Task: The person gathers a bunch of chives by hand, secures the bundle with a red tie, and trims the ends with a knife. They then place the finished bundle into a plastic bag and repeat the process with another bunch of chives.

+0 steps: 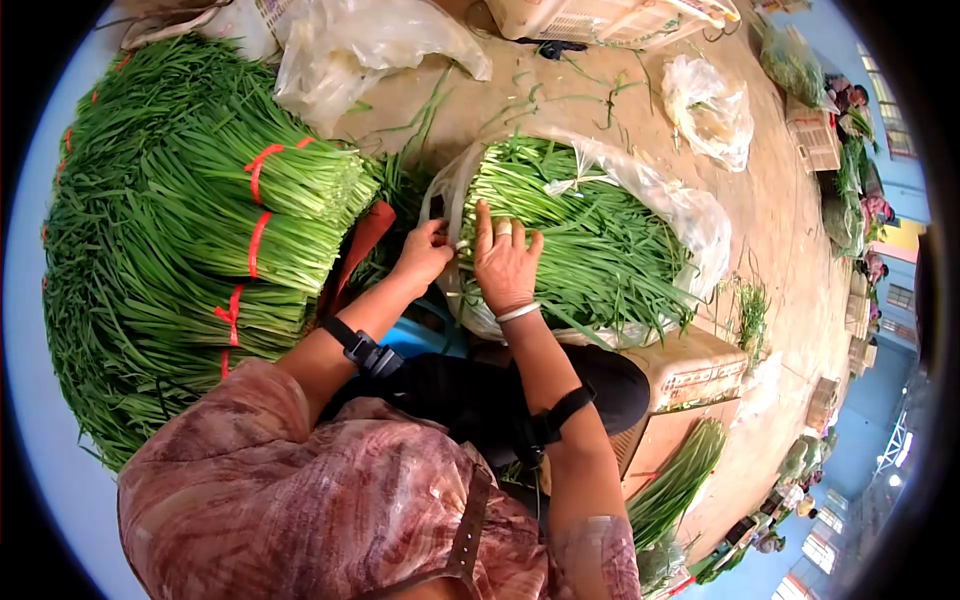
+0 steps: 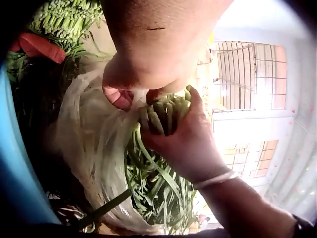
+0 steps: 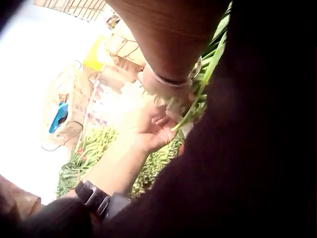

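Long green stalks (image 1: 600,225) lie in a clear plastic bag (image 1: 700,205). At the bag's left edge, my left hand (image 1: 422,257) pinches the plastic with curled fingers; the left wrist view shows this plastic (image 2: 99,148) gathered by the hand (image 2: 148,64). My right hand (image 1: 507,268), with a pale bracelet, lies over the pale stalk ends. In the left wrist view, the right hand's (image 2: 185,144) thumb and fingers curl round a cluster of stalk ends (image 2: 166,111). Bright glare in the right wrist view blurs the left hand (image 3: 156,134) beside the stalks.
A large pile of green stalks (image 1: 150,230), some bundled with red ties (image 1: 257,245), stands at the left. Crates (image 1: 600,20) are at the top and beside the knee (image 1: 695,370). Loose plastic (image 1: 710,110) lies on the floor. Blue material (image 1: 420,338) shows below the left forearm.
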### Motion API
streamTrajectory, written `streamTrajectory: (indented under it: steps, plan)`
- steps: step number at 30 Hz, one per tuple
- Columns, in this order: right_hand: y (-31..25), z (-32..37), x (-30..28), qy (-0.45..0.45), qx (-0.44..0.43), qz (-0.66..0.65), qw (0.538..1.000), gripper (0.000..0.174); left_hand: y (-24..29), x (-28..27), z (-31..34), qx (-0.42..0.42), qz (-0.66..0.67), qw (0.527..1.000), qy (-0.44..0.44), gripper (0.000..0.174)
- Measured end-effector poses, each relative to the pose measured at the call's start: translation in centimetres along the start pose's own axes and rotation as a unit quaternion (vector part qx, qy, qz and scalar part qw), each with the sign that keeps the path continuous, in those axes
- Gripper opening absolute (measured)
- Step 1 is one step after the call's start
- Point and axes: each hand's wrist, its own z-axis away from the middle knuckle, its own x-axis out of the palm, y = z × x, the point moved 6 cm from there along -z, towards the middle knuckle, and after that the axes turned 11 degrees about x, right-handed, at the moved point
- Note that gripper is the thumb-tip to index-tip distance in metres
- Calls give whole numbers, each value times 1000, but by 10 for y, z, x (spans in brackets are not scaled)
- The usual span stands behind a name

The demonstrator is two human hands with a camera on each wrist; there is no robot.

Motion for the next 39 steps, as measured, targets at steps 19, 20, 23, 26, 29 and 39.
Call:
streamTrajectory:
  steps: [19,20,23,26,29,39]
  plan:
    - [98,-43,-19,-139,170,-574,789,20,115,63,3,416,-250,868,-104,72]
    - [99,-43,-19,-139,171,-574,789,20,105,60,1,374,-229,892,-111,70]
    - [105,-43,-26,-94,171,-626,755,20,90,53,-1,392,-265,873,-121,65]
    - [106,-43,-30,-70,151,-636,754,24,87,55,-6,352,-306,873,-140,57]
    - [95,-39,-17,-75,115,-490,861,39,153,70,28,494,-507,706,5,54]
    - [98,-38,-27,-44,125,-451,883,45,114,79,-16,109,-16,988,-104,37]
